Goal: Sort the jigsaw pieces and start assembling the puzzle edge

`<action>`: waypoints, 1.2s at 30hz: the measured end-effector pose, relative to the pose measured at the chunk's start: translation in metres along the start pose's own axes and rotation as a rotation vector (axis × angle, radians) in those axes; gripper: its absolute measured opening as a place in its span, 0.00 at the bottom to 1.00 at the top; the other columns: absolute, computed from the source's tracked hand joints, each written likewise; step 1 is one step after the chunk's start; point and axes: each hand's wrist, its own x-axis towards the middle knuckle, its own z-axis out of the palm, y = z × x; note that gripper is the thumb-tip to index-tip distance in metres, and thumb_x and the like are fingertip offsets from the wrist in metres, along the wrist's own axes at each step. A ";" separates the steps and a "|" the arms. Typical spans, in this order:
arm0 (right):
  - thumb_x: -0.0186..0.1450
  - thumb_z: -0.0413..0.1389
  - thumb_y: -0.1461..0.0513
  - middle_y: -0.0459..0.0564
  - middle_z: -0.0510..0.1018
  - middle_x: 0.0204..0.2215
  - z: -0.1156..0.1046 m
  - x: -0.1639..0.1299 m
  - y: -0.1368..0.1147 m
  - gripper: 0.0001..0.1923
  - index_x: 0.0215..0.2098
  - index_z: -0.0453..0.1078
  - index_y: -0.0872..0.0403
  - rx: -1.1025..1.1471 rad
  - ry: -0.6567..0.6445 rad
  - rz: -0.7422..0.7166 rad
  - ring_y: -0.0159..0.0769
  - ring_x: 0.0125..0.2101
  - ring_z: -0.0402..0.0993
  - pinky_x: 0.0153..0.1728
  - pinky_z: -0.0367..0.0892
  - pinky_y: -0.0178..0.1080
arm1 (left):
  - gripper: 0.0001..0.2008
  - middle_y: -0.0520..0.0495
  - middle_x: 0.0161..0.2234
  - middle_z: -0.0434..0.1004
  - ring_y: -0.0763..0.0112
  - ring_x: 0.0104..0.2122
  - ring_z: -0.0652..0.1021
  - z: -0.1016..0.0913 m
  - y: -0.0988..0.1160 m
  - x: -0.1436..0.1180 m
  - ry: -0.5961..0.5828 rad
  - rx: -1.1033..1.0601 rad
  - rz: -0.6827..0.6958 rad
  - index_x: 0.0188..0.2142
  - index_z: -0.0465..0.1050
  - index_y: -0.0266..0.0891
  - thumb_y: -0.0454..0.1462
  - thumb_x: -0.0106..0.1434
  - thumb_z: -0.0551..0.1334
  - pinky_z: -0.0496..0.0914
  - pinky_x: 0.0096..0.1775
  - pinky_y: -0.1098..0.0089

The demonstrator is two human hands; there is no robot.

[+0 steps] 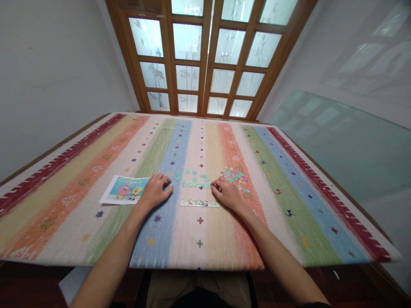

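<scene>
Puzzle [199, 203]: two strips joined; loose pile [236, 175] beyond right hand [227, 194], grip pinching a strip [196, 185]. Left hand [156, 190] curled on piece [167, 184].

Camera configuration: 1 view only, from a head-worn camera. It looks forward and down from above the near edge of the table [289, 239], facing a wooden glazed door [205, 60] at the far end. The wide lens bends the table edges and walls outward. Both forearms enter from the bottom edge, close to the lens; the table's middle lies farther off.
</scene>
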 end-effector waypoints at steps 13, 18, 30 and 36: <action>0.69 0.54 0.63 0.51 0.78 0.35 0.003 -0.001 0.002 0.09 0.39 0.77 0.53 -0.002 0.011 -0.012 0.37 0.33 0.73 0.37 0.63 0.37 | 0.11 0.43 0.33 0.73 0.56 0.39 0.73 0.000 -0.009 0.002 0.046 0.043 -0.081 0.41 0.77 0.39 0.39 0.65 0.58 0.70 0.46 0.57; 0.69 0.54 0.63 0.50 0.78 0.35 0.004 -0.002 0.003 0.09 0.39 0.77 0.53 0.007 0.020 -0.017 0.36 0.32 0.73 0.36 0.63 0.37 | 0.12 0.44 0.33 0.72 0.57 0.38 0.73 0.004 0.005 0.006 0.032 0.001 -0.036 0.42 0.78 0.39 0.40 0.67 0.57 0.69 0.46 0.58; 0.69 0.54 0.63 0.50 0.79 0.35 0.004 -0.002 0.003 0.08 0.39 0.76 0.53 0.015 0.028 -0.018 0.36 0.33 0.74 0.36 0.63 0.36 | 0.13 0.44 0.33 0.71 0.58 0.38 0.73 0.016 0.014 0.017 0.009 0.043 0.023 0.43 0.81 0.40 0.38 0.68 0.57 0.70 0.44 0.59; 0.69 0.54 0.64 0.50 0.78 0.35 0.005 -0.002 0.004 0.08 0.39 0.76 0.54 0.024 0.041 -0.032 0.36 0.32 0.74 0.36 0.63 0.37 | 0.13 0.43 0.35 0.74 0.58 0.39 0.74 0.017 0.015 0.009 0.011 0.029 0.021 0.42 0.80 0.40 0.38 0.68 0.57 0.71 0.46 0.58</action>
